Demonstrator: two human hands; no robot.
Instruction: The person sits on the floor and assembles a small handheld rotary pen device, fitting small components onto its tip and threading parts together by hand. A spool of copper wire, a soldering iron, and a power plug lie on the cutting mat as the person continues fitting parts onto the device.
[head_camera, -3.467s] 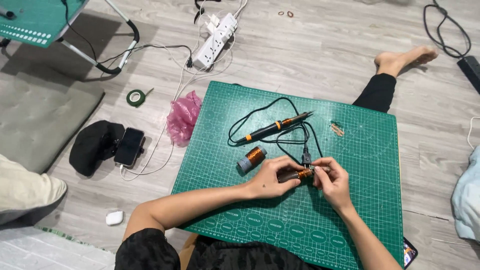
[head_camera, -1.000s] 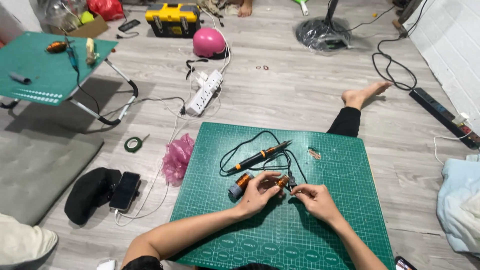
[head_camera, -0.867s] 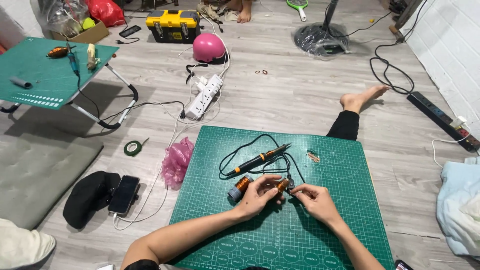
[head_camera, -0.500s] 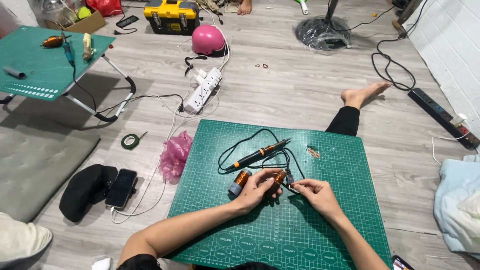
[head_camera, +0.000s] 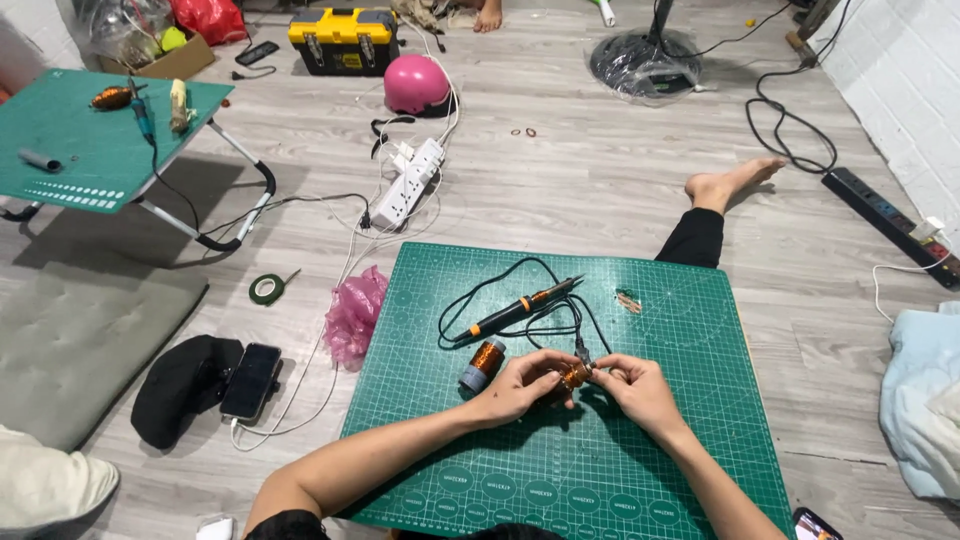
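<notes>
Two hands (head_camera: 580, 385) pinch one copper coil (head_camera: 572, 376) over green mat (head_camera: 690, 440).

Two green mats (head_camera: 640, 470) (head_camera: 90, 150) are seen, two power strips (head_camera: 408, 184) (head_camera: 880, 210) (one white), and one phone (head_camera: 250, 380).

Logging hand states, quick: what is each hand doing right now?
Left hand: closed on the small copper coil.
Right hand: fingers pinched at the same coil's end.

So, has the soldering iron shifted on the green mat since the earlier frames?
No. The soldering iron lies at the same slant above the copper coil spool, mid cutting mat; only the camera view changed.
</notes>
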